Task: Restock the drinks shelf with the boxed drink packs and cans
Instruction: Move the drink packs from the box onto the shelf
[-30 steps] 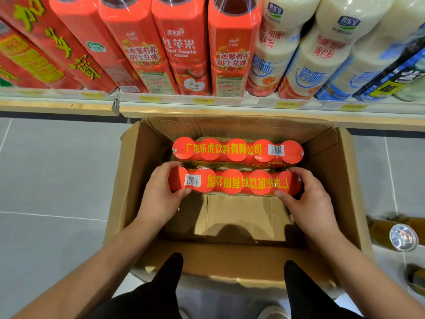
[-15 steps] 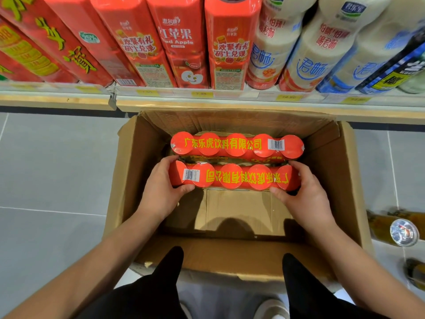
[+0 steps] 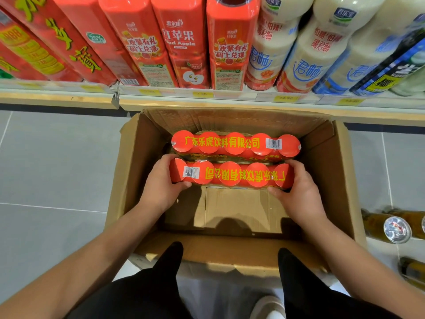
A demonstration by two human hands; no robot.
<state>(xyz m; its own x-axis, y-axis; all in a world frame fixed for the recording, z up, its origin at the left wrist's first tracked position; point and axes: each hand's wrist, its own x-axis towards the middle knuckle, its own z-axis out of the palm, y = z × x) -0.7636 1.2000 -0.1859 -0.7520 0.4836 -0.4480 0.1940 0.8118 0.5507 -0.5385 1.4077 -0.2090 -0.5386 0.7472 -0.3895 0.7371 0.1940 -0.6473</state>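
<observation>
An open brown cardboard box (image 3: pixel 340 180) is being kept on the grey tiled floor (image 3: pixel 57 169). Inside the box, two red shrink-wrapped packs of round-topped drinks, printed with yellow characters, are being held side by side. The far pack (image 3: pixel 234 143) is being kept close to the box's far wall, and the near pack (image 3: pixel 230 174) is lying just in front of it, at about the box's middle.

The near pack is being gripped at both ends. Its left end is being clasped by the left hand (image 3: pixel 161 187), thumb on the near side and fingers tucked behind. Its right end is being clasped in the same way by the right hand (image 3: pixel 299 194). Whether this pack is being rested on the box's bottom or held clear of it cannot be told.

Beyond the box's far wall, a pale wood-edged shelf (image 3: pixel 230 104) with yellow price tags is being occupied by tall red apple-drink bottles (image 3: pixel 184 42) and white milky-drink bottles (image 3: pixel 310 54). To the right of the box, silver-topped amber cans (image 3: pixel 396 229) are lying on the floor.
</observation>
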